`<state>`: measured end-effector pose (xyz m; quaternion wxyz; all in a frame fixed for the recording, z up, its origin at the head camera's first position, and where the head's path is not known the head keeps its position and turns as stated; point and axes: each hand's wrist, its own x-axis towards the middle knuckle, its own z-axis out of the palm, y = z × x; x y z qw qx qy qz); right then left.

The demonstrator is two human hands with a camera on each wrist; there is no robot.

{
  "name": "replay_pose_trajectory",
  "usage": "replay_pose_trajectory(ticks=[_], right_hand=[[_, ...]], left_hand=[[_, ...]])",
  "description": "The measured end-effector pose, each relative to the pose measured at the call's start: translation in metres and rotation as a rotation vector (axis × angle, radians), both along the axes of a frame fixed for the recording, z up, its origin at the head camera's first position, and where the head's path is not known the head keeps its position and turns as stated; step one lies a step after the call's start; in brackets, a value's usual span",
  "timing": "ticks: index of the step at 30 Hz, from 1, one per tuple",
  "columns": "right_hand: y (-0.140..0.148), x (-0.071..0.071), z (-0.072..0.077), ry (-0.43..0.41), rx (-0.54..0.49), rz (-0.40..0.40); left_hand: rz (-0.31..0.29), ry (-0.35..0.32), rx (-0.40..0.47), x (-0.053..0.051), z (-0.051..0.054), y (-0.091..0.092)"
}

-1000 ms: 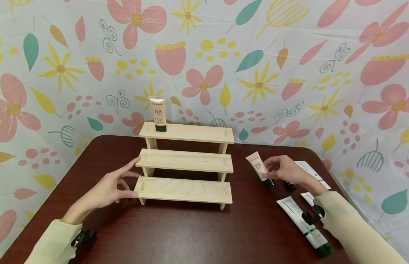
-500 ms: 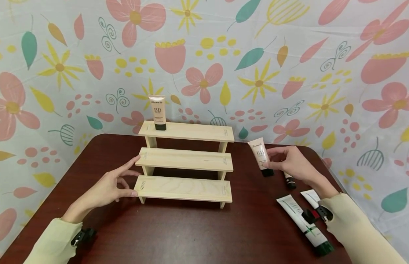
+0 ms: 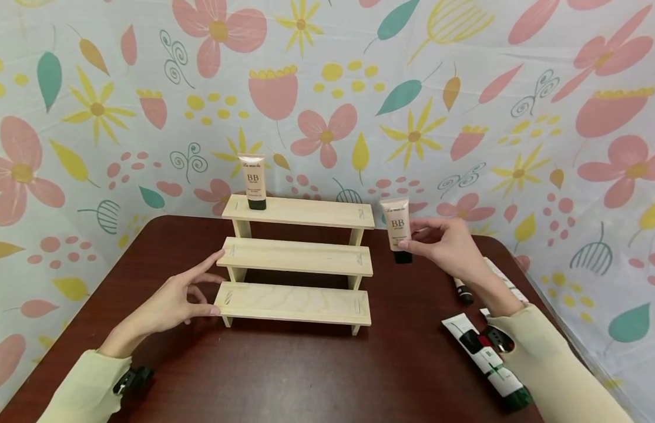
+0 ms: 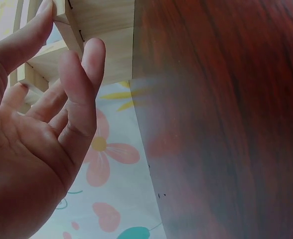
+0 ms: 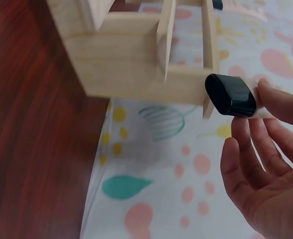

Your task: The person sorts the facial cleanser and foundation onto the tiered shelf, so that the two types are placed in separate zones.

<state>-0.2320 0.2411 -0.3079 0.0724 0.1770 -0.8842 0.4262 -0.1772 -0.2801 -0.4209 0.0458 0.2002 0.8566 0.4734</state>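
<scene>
My right hand [image 3: 447,247] pinches a beige BB tube [image 3: 397,226] between thumb and fingers, holding it upright with its black cap down, just right of the wooden three-step rack [image 3: 301,256]. In the right wrist view the black cap [image 5: 231,95] points toward the rack's side. A matching BB tube [image 3: 254,181] stands on the left end of the top step. My left hand [image 3: 165,302] rests its fingertips against the rack's left side, at the middle and bottom steps; in the left wrist view the hand [image 4: 42,134] has its fingers spread.
On the dark red table [image 3: 306,376], a white tube with a green cap [image 3: 491,364] lies at the right, partly under the right wrist. Behind it lie a black-capped tube [image 3: 463,291] and another white tube [image 3: 504,279]. A floral cloth [image 3: 327,76] hangs behind the table.
My right hand has lifted the BB tube off the right part of the table and moved it up and left toward the rack, turning it more upright. My left hand has stayed in place.
</scene>
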Motion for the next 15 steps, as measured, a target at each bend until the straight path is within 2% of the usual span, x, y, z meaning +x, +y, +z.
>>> replay_pose_trajectory(ticks=[15], right_hand=[[-0.086, -0.021, 0.018, 0.105, -0.121, 0.134]], left_hand=[[-0.006, 0.005, -0.003, -0.002, -0.001, -0.001]])
